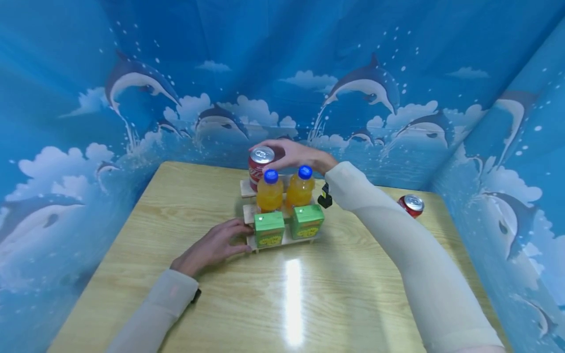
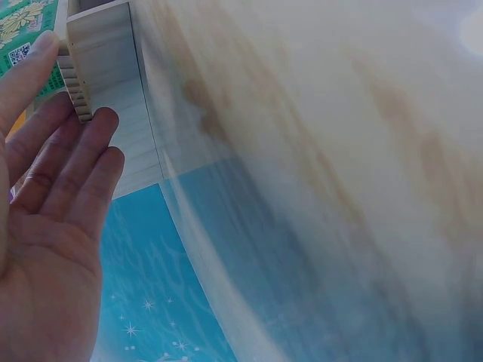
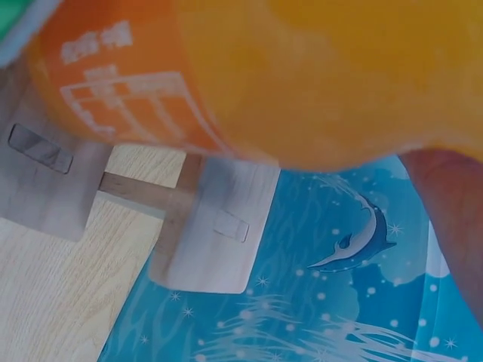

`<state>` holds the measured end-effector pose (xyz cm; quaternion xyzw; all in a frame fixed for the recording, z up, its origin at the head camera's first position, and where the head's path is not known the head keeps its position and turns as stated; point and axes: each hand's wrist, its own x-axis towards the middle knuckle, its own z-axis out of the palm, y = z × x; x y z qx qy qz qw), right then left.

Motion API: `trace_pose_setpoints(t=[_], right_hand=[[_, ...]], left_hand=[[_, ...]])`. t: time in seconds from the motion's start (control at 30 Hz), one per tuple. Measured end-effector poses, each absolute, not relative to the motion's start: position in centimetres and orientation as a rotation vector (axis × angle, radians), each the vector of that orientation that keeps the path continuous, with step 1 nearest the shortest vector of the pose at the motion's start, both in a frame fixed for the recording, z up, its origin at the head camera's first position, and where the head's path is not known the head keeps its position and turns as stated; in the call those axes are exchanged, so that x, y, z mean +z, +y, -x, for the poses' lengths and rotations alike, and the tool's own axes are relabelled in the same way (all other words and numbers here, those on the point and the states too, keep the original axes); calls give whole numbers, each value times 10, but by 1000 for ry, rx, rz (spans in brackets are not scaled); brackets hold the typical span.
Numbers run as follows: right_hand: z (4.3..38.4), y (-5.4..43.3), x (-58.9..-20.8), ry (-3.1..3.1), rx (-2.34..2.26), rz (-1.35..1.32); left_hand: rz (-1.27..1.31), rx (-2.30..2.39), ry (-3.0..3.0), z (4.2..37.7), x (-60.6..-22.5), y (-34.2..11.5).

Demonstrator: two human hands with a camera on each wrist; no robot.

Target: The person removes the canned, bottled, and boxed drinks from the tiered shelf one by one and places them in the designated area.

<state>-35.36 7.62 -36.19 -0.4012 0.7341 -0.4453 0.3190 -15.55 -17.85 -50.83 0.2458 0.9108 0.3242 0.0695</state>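
- Head view: a three-tiered wooden rack (image 1: 249, 214) was seen standing near the middle of the wooden table (image 1: 309, 294). Two green juice cartons (image 1: 269, 229) were carried on the lowest tier, two orange juice bottles (image 1: 269, 191) with blue caps on the middle tier, and a red soda can (image 1: 259, 166) at the left of the top tier.
- The soda can was grasped from above and behind by the right hand (image 1: 295, 153), with the fingers curled round its upper rim. It could not be told whether the can was fully seated on the tier.
- The left hand (image 1: 216, 245) was laid on the table with its fingers extended and relaxed, the fingertips touching the left end of the rack's lowest tier. Nothing was grasped by it.
- A second red can (image 1: 411, 205) was seen lying on its side near the right edge of the table, well apart from the rack.
- It was judged that the can was best kept upright and lowered squarely, with the wrist held clear of the bottle caps just below it, and that the rack was best steadied throughout by the left hand.
- Left wrist view: the extended fingers (image 2: 75, 158) were shown against the rack's pale wooden end (image 2: 102, 53), with a green carton's corner (image 2: 23, 30) beside it.
- Right wrist view: the frame was filled by an orange bottle (image 3: 287, 75), close below the wrist. The rack's wooden supports (image 3: 204, 226) were visible beneath it. The soda can was not shown, so the grip could not be told from this view.
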Motion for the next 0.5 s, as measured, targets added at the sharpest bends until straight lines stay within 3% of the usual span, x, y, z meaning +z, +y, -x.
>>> trace_pose_setpoints(t=[0.5], right_hand=[[350,75,-358,1976,-1172,1046]], left_hand=[[-724,963,2736,155,-507,-179]])
